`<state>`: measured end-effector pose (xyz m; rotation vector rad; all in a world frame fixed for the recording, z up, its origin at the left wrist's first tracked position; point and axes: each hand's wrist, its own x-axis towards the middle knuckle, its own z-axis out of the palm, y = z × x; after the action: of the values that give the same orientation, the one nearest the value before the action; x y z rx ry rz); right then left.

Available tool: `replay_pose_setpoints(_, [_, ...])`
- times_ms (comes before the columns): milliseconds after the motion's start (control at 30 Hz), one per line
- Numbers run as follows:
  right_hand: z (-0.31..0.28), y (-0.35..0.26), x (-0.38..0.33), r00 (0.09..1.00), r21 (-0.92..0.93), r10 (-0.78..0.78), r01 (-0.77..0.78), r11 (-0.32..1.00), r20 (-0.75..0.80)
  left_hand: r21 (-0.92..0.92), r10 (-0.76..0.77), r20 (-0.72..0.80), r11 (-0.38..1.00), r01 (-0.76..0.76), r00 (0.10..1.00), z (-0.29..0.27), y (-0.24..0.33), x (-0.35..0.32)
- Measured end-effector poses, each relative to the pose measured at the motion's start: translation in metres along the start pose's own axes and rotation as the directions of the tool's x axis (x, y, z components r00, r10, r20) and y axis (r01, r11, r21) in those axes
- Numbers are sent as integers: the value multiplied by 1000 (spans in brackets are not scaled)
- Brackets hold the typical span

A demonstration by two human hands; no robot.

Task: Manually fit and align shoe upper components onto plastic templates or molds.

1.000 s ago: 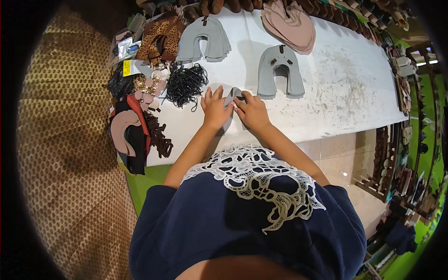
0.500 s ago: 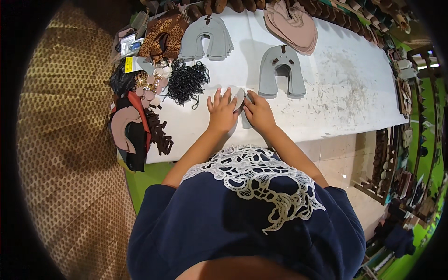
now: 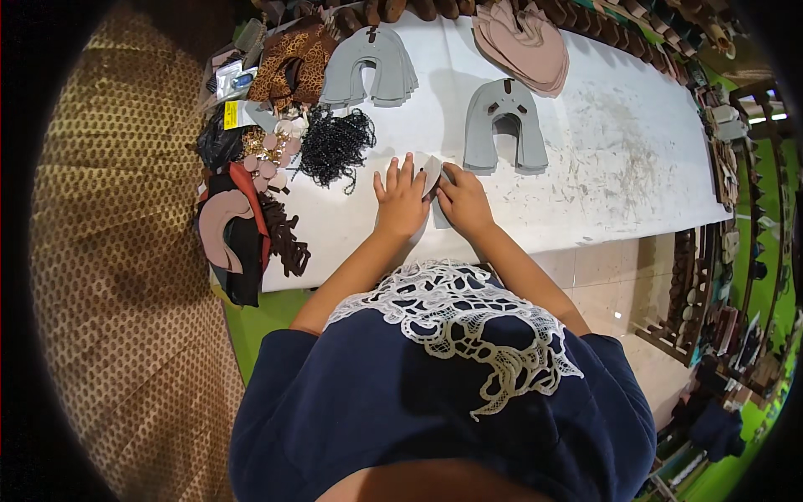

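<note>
Nearest, left hand [image 3: 400,201] lies flat with fingers spread and right hand [image 3: 465,201] with fingers curled, both pressing a small grey cut piece [image 3: 433,177] against the white worktable [image 3: 619,159], which is scuffed and smeared toward 3 o'clock. Just past the hands at 1 o'clock sits a grey horseshoe-shaped stack [image 3: 504,125]; at 10 o'clock, a tangle of black beads [image 3: 336,144]. Farther off: a second grey stack [image 3: 368,74] at 11, pink pieces [image 3: 523,42] at 1, green floor [image 3: 259,322] below the table edge.
</note>
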<state>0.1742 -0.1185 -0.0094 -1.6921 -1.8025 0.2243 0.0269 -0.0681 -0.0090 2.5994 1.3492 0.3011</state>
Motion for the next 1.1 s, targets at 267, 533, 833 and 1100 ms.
replay_pose_setpoints(267, [1,1,-1,1000,-3,-6,6,1000,-20,-164,-91,53,982,98,994,-1,2,-6])
replay_pose_setpoints(533, [1,1,-2,1000,-11,-15,15,1000,-8,-269,-38,221,958,99,974,-19,-36,42])
replay_pose_setpoints(833, [1,1,-2,1000,-3,18,-18,1000,5,-186,-3,89,982,19,996,-11,-37,57])
replay_pose_setpoints(1100, [2,1,-1,1000,-13,-3,3,1000,0,-154,6,120,988,12,993,-1,-42,60])
